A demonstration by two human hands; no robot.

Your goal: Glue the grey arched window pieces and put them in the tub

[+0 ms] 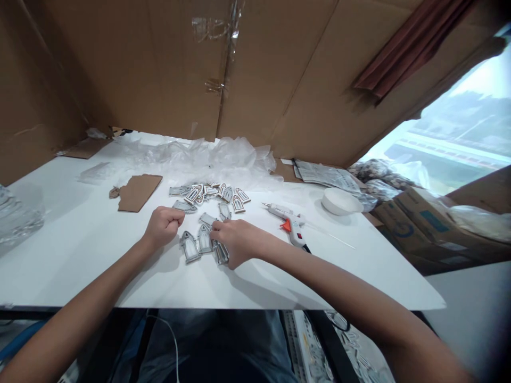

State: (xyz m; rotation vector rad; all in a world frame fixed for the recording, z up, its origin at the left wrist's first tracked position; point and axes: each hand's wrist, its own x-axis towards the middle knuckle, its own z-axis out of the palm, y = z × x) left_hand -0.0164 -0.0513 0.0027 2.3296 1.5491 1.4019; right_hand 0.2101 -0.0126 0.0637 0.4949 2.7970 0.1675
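From where I stand, the small grey arched pieces point(205, 238) sit near the front of the tabletop point(99, 260), two lying flat side by side and more bunched under the right hand point(236, 240). That hand's fingers bend down onto the bunch; they hide their own tips, so I can't tell whether the grip has pinched one or merely rests there. The left hand point(163, 226) is clenched, knuckles up, just beside the group, with nothing showing in it.

To handle these well, I'd take each piece by its outer edges, lift it clear of its neighbours, and lay it flat and square in line with the two on the left. The left fist would do better uncurled, steadying the row.

Beyond the hands, brown-edged arched pieces point(194, 194) lie jumbled; I'd keep the two lots apart. The glue gun point(296, 231) lies to the right, its nozzle toward that jumble, so fingers reaching back should give the tip a wide berth, as it may be hot. Further out are a white bowl point(339, 208) and crumpled plastic point(235, 154).
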